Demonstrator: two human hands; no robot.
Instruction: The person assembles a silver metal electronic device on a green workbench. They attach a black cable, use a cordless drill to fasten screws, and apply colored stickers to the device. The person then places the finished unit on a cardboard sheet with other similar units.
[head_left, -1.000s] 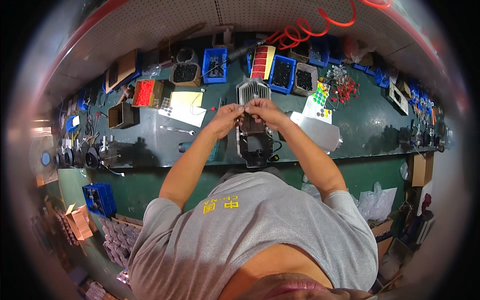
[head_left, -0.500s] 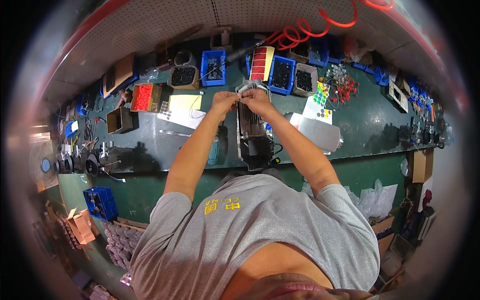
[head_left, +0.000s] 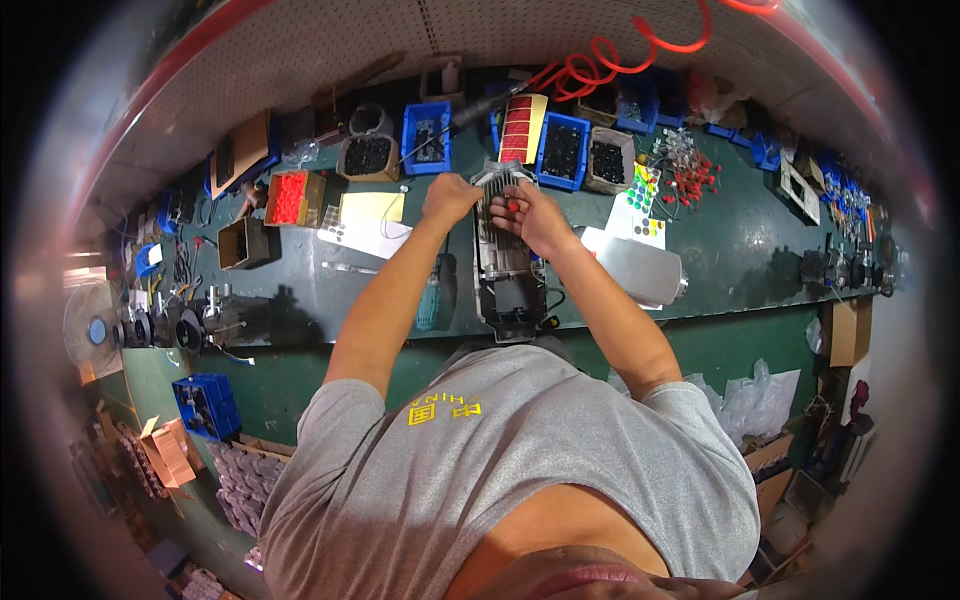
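Note:
A long grey metal housing with cooling fins [head_left: 495,262] lies on the bench in front of me, its far end pointing away. My left hand [head_left: 450,198] is closed at the housing's far left edge, fingertips pressed together; whatever they pinch is too small to make out. Over the fins, my right hand [head_left: 535,215] is turned partly palm up with its fingers curled. A small red cap-like piece [head_left: 514,205] shows within those fingers. To the right of the housing lies a smooth silver cover [head_left: 640,268].
Blue bins [head_left: 427,140] and cardboard boxes of black parts [head_left: 367,156] line the back. A box of red caps [head_left: 288,197] stands left; red-tipped parts [head_left: 697,178] lie in a pile at right. A screwdriver [head_left: 480,108] hangs near a red coiled hose [head_left: 600,62].
My right hand has drawn away from my left, toward the right and nearer me, and turned so the red piece shows. My left hand has barely moved.

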